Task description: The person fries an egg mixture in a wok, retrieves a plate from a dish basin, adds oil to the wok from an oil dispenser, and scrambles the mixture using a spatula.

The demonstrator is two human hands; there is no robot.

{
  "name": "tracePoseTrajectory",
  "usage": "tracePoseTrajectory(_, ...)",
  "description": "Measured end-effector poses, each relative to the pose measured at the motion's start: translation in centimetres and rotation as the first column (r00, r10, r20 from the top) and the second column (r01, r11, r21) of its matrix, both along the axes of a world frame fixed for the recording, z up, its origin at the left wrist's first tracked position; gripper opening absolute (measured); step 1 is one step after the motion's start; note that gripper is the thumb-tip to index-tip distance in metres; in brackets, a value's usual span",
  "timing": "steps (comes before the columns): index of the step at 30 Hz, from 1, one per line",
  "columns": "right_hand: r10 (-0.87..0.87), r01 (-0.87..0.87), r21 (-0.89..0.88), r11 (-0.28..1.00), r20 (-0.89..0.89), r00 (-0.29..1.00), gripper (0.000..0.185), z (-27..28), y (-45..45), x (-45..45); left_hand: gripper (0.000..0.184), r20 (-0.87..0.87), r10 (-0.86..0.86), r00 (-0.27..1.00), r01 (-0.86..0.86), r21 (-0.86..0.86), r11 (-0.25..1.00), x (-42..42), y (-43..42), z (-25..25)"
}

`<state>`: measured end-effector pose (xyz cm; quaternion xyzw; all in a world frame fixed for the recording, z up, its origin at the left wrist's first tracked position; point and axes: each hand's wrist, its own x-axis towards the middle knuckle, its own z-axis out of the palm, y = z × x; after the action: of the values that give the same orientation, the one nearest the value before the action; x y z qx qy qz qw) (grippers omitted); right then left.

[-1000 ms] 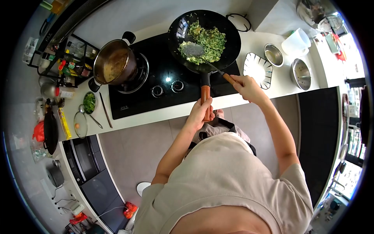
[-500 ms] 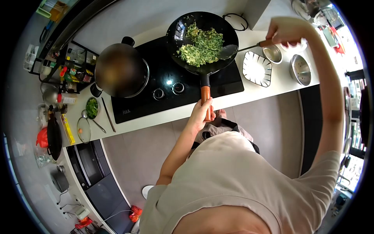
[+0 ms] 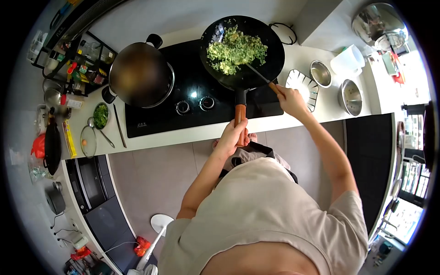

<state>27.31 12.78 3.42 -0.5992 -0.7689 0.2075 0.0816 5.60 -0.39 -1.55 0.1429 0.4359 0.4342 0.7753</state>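
Observation:
My left hand (image 3: 233,137) is wrapped round the orange-brown handle (image 3: 240,114) of a black wok (image 3: 275,57) on the right side of the stove. In my right hand (image 3: 292,102) is the wooden handle of a spatula (image 3: 259,73); its blade is hidden under the chopped green and yellow food (image 3: 238,47), which lies in the wok's left and middle part. The fingers of both hands are closed.
A pot (image 3: 141,74) with blurred contents stands on the left burner. Left of the black stove (image 3: 156,121) are a bowl of chopped greens (image 3: 101,115), a chopstick-like stick and a glass dish (image 3: 88,141). Right are a striped dish (image 3: 302,87) and metal bowls (image 3: 350,97).
My right hand swung up and out to the right, then came back left and down with the spatula. The food has shifted towards the wok's left side. My left hand keeps its grip.

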Motion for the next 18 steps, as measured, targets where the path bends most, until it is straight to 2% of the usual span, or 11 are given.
tracePoseTrajectory(5, -0.048, 0.048, 0.005, 0.999, -0.046, 0.998, 0.035, 0.6, -1.4, -1.8, 0.033, -0.005, -0.013, 1.000, 0.012, -0.023, 1.000, -0.1, 0.1, 0.0)
tracePoseTrajectory(8, -0.032, 0.028, -0.072, 0.997, -0.068, 0.997, 0.039, 3.0, -3.5, -1.0, 0.034, 0.001, -0.007, 1.000, 0.007, -0.021, 1.000, -0.1, 0.1, -0.1)
tracePoseTrajectory(14, -0.147, 0.078, -0.233, 0.969, -0.298, 0.943, 0.043, 3.2, -6.3, -0.2, 0.034, -0.006, 0.018, 1.000, -0.018, -0.035, 0.999, 0.1, 0.0, 0.1)
tracePoseTrajectory(16, -0.372, 0.078, -0.512, 0.856, -0.502, 0.781, 0.042, 3.6, -6.8, -0.1, 0.034, -0.015, 0.017, 1.000, -0.018, -0.036, 0.999, 0.1, -0.1, 0.1)
tracePoseTrajectory(18, -0.601, 0.010, -0.707, 0.707, -0.594, 0.535, 0.042, 4.0, -7.4, -0.1, 0.034, -0.021, 0.013, 1.000, -0.014, -0.031, 0.999, 0.1, 0.0, 0.0)
